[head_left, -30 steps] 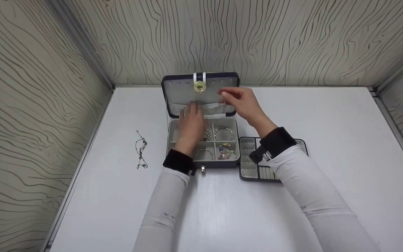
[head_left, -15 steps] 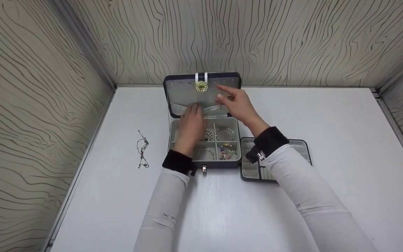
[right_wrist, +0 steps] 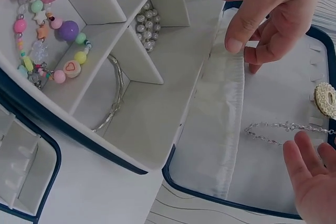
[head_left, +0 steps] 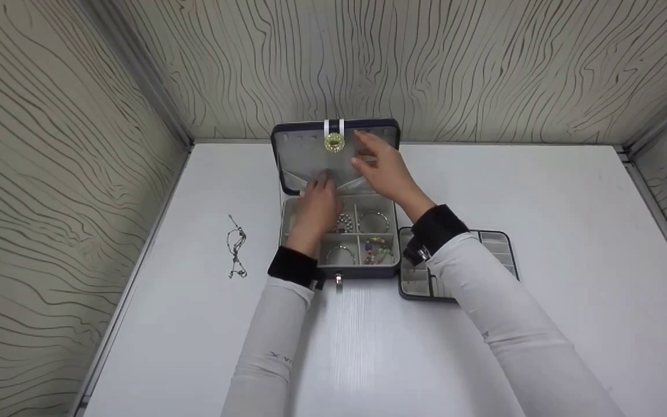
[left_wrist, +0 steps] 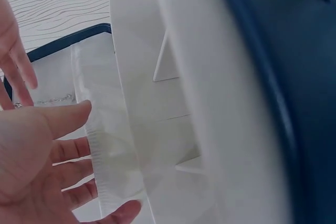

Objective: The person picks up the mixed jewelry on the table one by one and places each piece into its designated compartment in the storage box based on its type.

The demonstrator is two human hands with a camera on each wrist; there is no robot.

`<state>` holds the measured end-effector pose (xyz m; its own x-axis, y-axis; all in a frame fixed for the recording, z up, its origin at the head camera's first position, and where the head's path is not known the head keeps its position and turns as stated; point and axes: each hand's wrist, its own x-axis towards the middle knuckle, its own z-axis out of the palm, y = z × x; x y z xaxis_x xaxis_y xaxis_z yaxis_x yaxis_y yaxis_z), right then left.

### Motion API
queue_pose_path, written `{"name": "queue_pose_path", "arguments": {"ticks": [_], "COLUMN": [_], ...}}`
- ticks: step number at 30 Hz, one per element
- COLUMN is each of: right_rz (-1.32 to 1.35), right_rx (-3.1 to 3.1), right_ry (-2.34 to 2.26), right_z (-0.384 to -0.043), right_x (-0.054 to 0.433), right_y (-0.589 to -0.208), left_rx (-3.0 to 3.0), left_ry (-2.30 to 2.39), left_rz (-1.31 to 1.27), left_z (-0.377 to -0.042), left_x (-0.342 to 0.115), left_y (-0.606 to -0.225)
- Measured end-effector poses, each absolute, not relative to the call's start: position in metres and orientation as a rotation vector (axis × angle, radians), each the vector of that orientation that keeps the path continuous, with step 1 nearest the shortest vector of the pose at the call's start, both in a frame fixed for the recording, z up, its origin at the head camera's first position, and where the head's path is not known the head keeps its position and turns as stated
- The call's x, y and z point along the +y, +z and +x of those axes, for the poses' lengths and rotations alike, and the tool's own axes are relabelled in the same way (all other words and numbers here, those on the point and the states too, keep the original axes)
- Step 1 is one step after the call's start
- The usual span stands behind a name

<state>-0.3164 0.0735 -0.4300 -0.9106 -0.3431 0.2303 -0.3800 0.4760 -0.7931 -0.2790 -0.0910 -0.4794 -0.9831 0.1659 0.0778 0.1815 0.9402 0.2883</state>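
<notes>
My left hand (head_left: 315,209) is at the fabric pocket (right_wrist: 227,124) low inside the raised lid of a dark blue jewelry box (head_left: 368,271). Its thumb (left_wrist: 79,113) overlaps the pocket's gathered edge, and several fingertips are hidden behind that edge, which is drawn away from the lid lining. My right hand (head_left: 390,172) hovers before the lid's right half with thumb and fingers apart. Close beside those fingers, a silver chain (right_wrist: 287,126) runs across the lining from the lid's top edge. A round sparkling ornament (head_left: 334,142) sits on the lid's strap.
The box's compartments hold a pearl bracelet (head_left: 343,223), bangles such as this silver bangle (head_left: 373,222), and a colorful bead bracelet (head_left: 377,250). A divided tray (head_left: 415,288) lies to the right, partly under my right sleeve. Tangled chains (head_left: 235,248) lie at left.
My right hand has moved slightly left and up, and its thumb and index finger have spread apart, letting go of the silver chain. My left hand stays at the pocket.
</notes>
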Motion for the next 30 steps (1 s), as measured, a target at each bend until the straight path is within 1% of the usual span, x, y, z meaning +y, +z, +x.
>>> {"name": "queue_pose_path", "arguments": {"ticks": [8, 17, 21, 30], "right_rz": [0.646, 0.726, 0.732, 0.769], "right_rx": [-2.714, -2.834, -2.865, -2.871], "right_ry": [1.309, 1.041, 1.000, 1.009], "right_z": [-0.3230, -0.3222, -0.3216, -0.3199], "right_x": [0.0682, 0.0667, 0.0674, 0.0736], "right_y": [-0.4286, -0.4318, -0.4316, -0.4297], "left_rx": [-3.052, -3.051, -3.055, -2.976], "left_ry": [-0.507, -0.516, -0.521, -0.541], "left_rz": [-0.275, -0.263, -0.253, -0.319], "left_z": [-0.2788, -0.2798, -0.2792, -0.2770], "left_x": [-0.0922, -0.0939, -0.0933, -0.0929], "left_y": [-0.4799, -0.4820, -0.4807, -0.4807]}}
